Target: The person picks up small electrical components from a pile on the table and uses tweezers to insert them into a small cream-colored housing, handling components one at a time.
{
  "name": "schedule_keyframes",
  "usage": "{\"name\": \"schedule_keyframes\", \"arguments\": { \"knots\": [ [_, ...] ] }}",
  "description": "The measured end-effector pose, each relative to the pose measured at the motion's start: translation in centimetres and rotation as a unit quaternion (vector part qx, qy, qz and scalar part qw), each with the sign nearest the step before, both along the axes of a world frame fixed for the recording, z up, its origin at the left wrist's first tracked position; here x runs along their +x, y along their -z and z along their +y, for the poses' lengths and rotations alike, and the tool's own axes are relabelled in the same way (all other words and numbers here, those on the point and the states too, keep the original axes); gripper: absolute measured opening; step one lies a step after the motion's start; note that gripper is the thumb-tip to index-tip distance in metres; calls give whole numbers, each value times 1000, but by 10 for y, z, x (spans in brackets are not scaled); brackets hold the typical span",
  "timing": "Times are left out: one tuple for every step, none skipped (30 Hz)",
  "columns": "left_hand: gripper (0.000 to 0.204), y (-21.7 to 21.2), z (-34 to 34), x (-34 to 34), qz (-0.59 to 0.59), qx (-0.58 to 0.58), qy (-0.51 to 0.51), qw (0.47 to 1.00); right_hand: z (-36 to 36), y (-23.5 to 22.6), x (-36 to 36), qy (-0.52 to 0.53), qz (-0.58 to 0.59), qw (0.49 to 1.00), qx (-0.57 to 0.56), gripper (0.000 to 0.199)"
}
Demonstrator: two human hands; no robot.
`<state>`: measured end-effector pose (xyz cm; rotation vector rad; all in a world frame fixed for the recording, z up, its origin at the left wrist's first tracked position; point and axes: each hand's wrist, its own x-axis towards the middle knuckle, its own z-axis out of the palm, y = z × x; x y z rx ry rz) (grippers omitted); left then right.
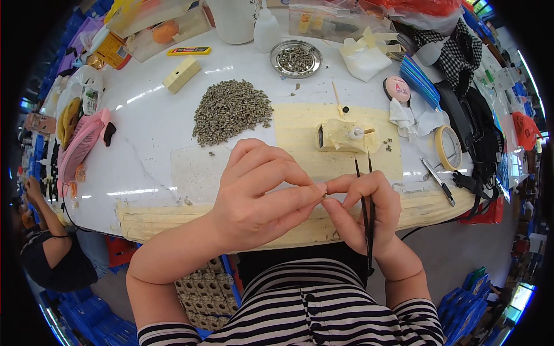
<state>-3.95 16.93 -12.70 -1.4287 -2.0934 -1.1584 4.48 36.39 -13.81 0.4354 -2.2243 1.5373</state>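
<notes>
My left hand point(259, 193) and my right hand point(366, 210) meet fingertip to fingertip over the table's near edge. Both are closed in a pinch around something tiny, mostly hidden by the fingers. Black tweezers point(369, 228) are also held in my right hand, tips pointing away from me and slightly apart. Just beyond those tips sits a block wrapped in cream tape point(340, 137), with a small white nozzle point(356, 133) on it. Past my left hand lies a heap of small grey metal parts point(231, 109).
A round metal dish point(311, 70) holds more small parts, with a white squeeze bottle point(266, 32) behind it. On the right are a tape roll point(443, 149) and a utility knife point(437, 181). A pink mesh pouch point(86, 141) and another person's arm point(43, 210) are at left.
</notes>
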Motion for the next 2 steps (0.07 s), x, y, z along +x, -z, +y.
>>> {"name": "schedule_keyframes", "arguments": {
  "knots": [
    [36,0,0,0,2,-2,0,1000,0,1,0,-4,-10,1000,-18,26],
    [35,-1,0,1,5,-9,-1,1000,1,2,0,-9,-20,999,-35,26]
  ]
}}
